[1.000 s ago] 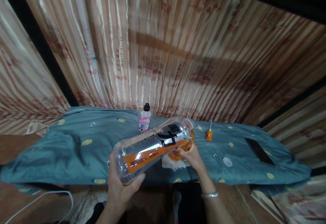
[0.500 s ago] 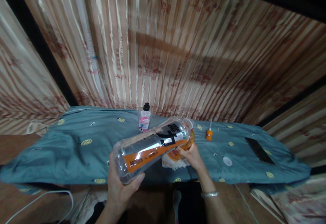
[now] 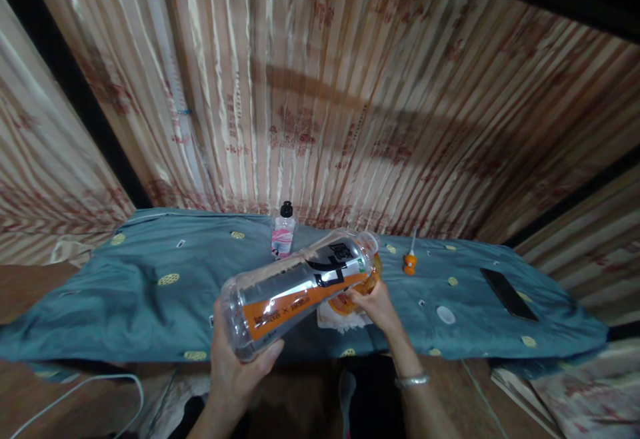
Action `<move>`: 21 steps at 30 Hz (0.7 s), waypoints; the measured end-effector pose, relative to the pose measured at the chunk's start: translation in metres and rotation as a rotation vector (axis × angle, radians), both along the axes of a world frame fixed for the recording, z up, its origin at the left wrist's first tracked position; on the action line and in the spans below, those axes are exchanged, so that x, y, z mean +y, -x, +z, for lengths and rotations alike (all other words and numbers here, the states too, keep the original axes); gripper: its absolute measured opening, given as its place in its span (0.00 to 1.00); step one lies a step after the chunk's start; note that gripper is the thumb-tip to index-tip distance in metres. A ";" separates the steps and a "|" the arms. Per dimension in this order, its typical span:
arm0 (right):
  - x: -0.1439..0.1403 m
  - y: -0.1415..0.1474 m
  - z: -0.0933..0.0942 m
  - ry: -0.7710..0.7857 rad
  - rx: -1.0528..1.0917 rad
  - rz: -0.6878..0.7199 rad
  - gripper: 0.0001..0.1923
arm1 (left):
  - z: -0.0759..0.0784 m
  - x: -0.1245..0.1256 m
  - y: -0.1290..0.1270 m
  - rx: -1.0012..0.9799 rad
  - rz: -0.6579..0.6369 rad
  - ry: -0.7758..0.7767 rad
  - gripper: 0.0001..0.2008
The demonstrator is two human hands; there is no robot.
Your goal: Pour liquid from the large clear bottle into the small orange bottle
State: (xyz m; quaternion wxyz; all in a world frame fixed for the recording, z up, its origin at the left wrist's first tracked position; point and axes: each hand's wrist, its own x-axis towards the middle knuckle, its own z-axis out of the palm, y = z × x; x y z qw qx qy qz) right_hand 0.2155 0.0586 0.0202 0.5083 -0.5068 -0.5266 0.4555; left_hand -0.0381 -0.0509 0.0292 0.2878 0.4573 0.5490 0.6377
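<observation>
My left hand (image 3: 237, 366) is wrapped round the base of a large clear plastic bottle (image 3: 300, 286) with an orange and silver label. The bottle tilts, its neck pointing up to the right over an orange see-through bottle (image 3: 371, 280). Around that orange bottle my right hand (image 3: 375, 306) is closed; the large bottle hides part of it. A white tissue or cloth (image 3: 343, 319) lies under the orange bottle. Right of my right hand is an orange pump top (image 3: 410, 264) with a clear tube. Whether liquid flows between the bottles I cannot tell.
A clear bottle with pink label and black cap (image 3: 283, 234) stands behind the large bottle. To the right lie a white round disc (image 3: 445, 315) and a dark phone (image 3: 509, 294) on the teal bedcover (image 3: 195, 279). A pleated curtain (image 3: 320, 92) hangs behind.
Almost nothing differs. Both hands hold the two bottles in the same tilted pose, and the view has shifted very slightly.
</observation>
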 end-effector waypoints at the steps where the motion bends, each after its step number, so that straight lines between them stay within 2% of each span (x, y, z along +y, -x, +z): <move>1: 0.000 0.000 0.000 -0.003 0.004 0.009 0.23 | -0.001 0.000 0.001 0.008 -0.010 0.007 0.45; 5: 0.000 0.000 0.001 -0.011 0.007 0.029 0.23 | 0.002 -0.002 -0.006 -0.028 0.096 0.008 0.46; 7: 0.000 -0.001 0.001 -0.017 0.004 0.025 0.24 | 0.004 -0.002 -0.010 -0.044 0.105 -0.004 0.47; 14: 0.001 -0.002 -0.001 -0.013 0.006 0.024 0.23 | -0.003 0.002 0.002 -0.019 -0.031 0.004 0.48; 18: 0.001 -0.002 -0.001 -0.004 0.005 0.023 0.24 | 0.005 -0.001 -0.007 -0.047 0.074 -0.010 0.48; 21: 0.000 -0.002 -0.001 0.000 0.004 0.007 0.24 | 0.013 -0.003 -0.014 -0.074 0.091 -0.002 0.47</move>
